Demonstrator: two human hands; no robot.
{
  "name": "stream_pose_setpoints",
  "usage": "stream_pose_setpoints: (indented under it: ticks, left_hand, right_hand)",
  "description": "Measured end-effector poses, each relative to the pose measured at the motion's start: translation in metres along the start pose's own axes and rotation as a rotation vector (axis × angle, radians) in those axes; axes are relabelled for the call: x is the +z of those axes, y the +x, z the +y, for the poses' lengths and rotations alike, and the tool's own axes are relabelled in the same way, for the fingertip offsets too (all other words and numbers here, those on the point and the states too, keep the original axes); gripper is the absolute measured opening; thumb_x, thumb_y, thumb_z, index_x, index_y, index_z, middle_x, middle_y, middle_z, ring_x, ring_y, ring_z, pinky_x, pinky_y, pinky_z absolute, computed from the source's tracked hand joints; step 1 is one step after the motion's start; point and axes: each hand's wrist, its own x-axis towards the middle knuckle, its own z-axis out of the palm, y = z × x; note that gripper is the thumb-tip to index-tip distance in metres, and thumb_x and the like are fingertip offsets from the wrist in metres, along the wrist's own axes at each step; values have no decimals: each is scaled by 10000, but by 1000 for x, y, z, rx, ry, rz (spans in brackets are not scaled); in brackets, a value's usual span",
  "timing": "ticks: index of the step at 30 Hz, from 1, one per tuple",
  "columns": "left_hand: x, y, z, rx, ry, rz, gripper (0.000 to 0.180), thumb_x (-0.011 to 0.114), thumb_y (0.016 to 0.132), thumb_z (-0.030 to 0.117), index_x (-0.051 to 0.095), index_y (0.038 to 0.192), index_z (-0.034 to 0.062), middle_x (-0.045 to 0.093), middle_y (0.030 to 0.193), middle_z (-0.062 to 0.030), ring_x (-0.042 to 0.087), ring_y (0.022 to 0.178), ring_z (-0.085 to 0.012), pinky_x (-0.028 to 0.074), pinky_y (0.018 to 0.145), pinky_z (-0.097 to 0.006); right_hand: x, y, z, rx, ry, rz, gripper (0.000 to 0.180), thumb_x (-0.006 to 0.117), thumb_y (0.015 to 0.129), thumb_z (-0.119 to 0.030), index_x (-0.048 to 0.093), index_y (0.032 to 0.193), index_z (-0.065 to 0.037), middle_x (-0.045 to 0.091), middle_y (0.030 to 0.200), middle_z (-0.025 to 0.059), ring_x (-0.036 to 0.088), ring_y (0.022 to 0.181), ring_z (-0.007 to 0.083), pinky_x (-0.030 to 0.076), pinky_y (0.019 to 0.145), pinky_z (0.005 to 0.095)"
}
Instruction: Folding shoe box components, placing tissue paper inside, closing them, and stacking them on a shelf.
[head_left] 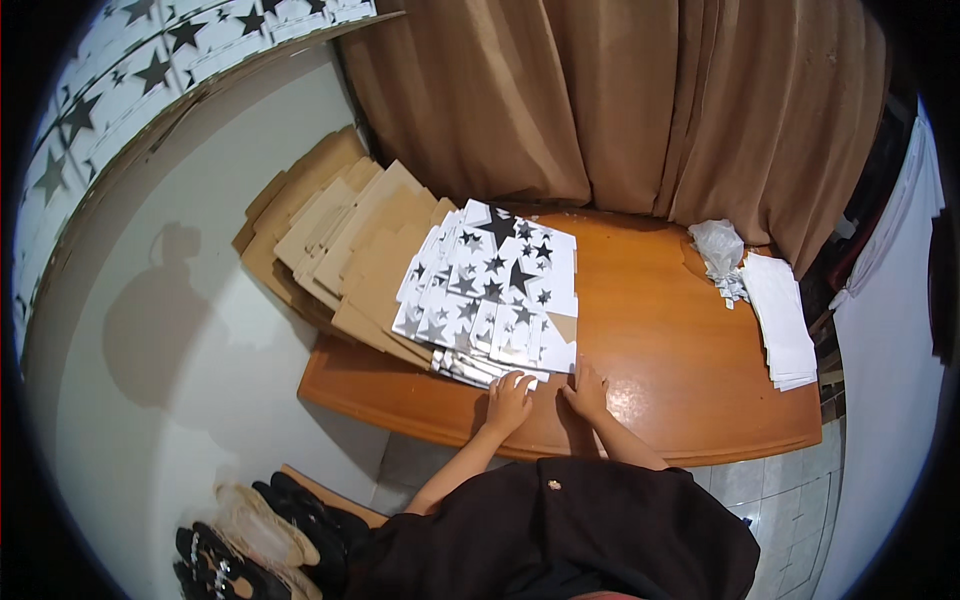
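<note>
Flattened cardboard boxes with a white, star-printed face (pixel 495 285) lie in a loose, overlapping pile on the wooden table. At the pile's near edge, several folded layers (pixel 465 368) show their sides. My left hand (pixel 511 402) rests there with its fingers apart and bent over the edge, their tips touching the layers. Beside the pile's near right corner is my right hand (pixel 587 392), thumb and fingers apart, fingertips close to the corner. Whether those fingertips touch the cardboard I cannot tell. Neither hand visibly grips anything.
Plain brown flattened boxes (pixel 345 235) lean left of the pile, against the wall. On the right of the wooden table (pixel 660 330) lie a crumpled clear plastic bag (pixel 717 243) and a stack of white sheets (pixel 782 325). Brown curtains (pixel 620 100) hang behind; shoes (pixel 265 530) stand lower left.
</note>
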Motion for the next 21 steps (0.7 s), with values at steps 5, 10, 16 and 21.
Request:
stream_pose_setpoints:
  ticks: [5,10,16,21]
  left_hand:
    - [16,52,-10,-28,172,-124,686,687,680,163,413,1309,145,318,1389,-129,238,1331,-313,182,1003,-621]
    - [31,73,-4,-2,215,-245,800,722,642,240,364,1353,155,253,1441,-126,185,1357,-300,140,1012,-654]
    - [47,85,-8,80,195,-267,651,609,720,191,398,1326,79,360,1401,-125,326,1309,-243,147,994,-673]
    - [11,90,-15,149,-52,152,469,494,773,33,486,1240,-5,568,1189,-159,540,1110,-269,344,964,-493]
  right_hand:
    - [16,41,-4,56,352,69,671,632,722,-179,357,1309,-4,468,1269,229,489,1127,380,334,974,514]
    - [49,49,8,164,518,201,465,628,737,-122,486,1159,11,567,1054,206,587,950,308,454,857,405]
    - [17,50,-14,329,1252,3,224,535,838,-55,534,1056,-4,574,980,89,564,924,176,446,848,277]
    - [-49,37,-41,133,1376,38,189,511,843,-40,546,1025,-6,588,977,89,563,943,185,432,882,297]
